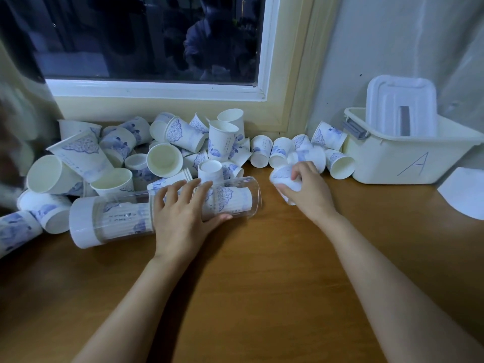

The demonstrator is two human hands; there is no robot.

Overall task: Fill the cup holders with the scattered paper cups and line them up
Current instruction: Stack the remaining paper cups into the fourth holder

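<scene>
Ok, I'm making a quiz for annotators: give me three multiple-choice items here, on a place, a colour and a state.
1. The print on the white paper cups is: A) red, B) blue, C) green.
2. The white plastic bin marked A stands: A) right of the cups, B) left of them, C) on the sill.
3. The clear plastic cup holder tube is: A) upright, B) lying on its side, C) empty.
Answers: 1 B, blue motifs show; 2 A, it stands at far right; 3 B, it lies under the left hand.
</scene>
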